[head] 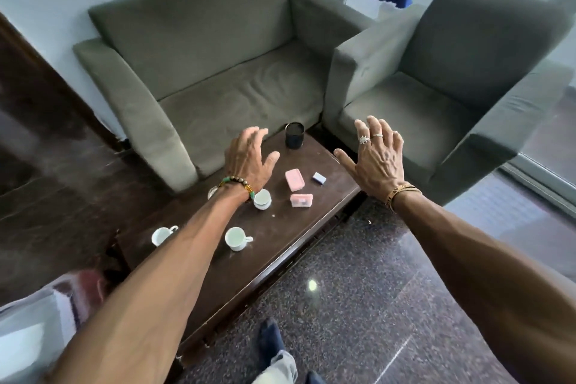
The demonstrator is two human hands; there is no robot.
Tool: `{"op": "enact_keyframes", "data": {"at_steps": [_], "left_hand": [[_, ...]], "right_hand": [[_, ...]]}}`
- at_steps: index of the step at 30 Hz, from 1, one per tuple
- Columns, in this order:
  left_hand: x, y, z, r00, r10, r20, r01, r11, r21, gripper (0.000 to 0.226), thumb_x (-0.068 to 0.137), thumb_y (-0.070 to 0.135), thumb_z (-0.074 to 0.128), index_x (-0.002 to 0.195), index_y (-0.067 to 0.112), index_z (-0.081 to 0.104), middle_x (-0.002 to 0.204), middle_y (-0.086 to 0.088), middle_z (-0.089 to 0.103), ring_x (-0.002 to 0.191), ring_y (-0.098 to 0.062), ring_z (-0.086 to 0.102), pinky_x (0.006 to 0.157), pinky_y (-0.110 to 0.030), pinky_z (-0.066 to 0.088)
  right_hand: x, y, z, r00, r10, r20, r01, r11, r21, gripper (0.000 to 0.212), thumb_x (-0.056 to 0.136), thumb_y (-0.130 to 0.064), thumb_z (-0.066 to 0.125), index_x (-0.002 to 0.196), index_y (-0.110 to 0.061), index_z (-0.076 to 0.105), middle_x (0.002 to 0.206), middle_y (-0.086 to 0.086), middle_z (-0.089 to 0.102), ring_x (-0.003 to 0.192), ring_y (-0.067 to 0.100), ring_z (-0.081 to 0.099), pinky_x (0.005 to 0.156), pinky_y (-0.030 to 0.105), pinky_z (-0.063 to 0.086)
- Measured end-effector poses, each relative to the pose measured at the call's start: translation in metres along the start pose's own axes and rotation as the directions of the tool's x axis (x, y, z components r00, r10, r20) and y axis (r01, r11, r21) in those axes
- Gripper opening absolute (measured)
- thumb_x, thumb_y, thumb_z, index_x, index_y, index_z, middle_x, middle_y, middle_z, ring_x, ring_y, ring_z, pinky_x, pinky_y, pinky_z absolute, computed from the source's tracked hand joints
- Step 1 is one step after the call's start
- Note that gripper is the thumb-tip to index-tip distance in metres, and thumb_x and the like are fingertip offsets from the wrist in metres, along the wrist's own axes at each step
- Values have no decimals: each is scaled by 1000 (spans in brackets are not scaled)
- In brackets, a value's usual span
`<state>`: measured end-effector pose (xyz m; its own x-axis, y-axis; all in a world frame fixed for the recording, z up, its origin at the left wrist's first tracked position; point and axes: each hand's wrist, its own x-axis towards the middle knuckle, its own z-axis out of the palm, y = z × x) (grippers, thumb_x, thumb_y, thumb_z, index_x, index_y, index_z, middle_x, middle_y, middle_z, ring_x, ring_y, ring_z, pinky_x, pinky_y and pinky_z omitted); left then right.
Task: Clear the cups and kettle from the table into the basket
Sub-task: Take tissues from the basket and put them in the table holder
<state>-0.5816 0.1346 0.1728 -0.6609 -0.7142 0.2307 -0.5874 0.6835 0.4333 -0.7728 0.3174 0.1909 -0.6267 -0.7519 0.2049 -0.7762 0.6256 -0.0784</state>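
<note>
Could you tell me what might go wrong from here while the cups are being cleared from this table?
1. The left hand hovers open with its wrist close by one cup; the bracelet or forearm could knock it on the way down.
2. Another cup sits near the table edge, and a sweep of that arm might push it off.
3. No basket or kettle shows plainly, so the drop-off spot is unsure.

No legible text, nos. or signs in view.
On the worktop (280,259), the far pink case (294,179), near pink case (301,200) & small blue/white box (319,178) were too small & blurry to read, if printed at all; the white cup (236,237) w/ its handle to the right showed no mark that could be made out.
</note>
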Motion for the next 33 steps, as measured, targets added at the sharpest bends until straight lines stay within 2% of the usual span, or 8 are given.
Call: {"op": "enact_keyframes", "data": {"at_steps": [6,14,22,25,29,33], "left_hand": [[35,7,29,994,25,104,-22,999,-33,49,86,37,64,131,18,54,132,-4,54,118,-28,54,99,-42,43],[56,31,86,969,21,246,-7,998,-57,51,86,37,64,132,21,52,133,-4,53,120,-26,52,101,-40,41],[56,8,144,948,-136,287,167,982,-85,50,84,27,67,130,15,54,127,-8,55,117,-26,53,102,-35,40],[60,1,153,935,-200,294,231,970,-74,47,85,28,67,128,14,55,126,-9,56,117,-26,53,101,-34,39],[66,-6,160,902,-300,310,339,937,-79,33,87,25,65,117,12,62,115,-11,62,107,-27,58,94,-33,43],[57,-14,169,870,-352,347,389,920,-41,22,89,27,63,108,17,66,102,-3,68,95,-23,62,82,-31,47]], "right_hand": [[21,16,16,996,94,-2,-94,996,-8,76,92,-64,49,147,-11,40,154,15,34,143,37,30,114,53,26],[42,46,52,980,172,96,-174,985,9,76,93,-63,47,149,-13,38,158,14,29,146,36,25,118,55,22],[77,50,120,962,55,267,-65,998,28,79,93,-66,44,153,-15,33,162,14,24,150,36,20,120,56,19],[96,51,135,958,6,287,-20,999,43,79,93,-65,45,153,-15,33,162,14,25,150,35,21,119,55,19],[126,49,153,957,-53,285,31,996,80,75,92,-63,49,149,-15,38,159,14,29,146,36,25,117,55,23],[140,43,169,954,-102,282,74,991,111,74,90,-63,52,145,-14,42,156,15,33,144,36,29,115,55,26]]}}
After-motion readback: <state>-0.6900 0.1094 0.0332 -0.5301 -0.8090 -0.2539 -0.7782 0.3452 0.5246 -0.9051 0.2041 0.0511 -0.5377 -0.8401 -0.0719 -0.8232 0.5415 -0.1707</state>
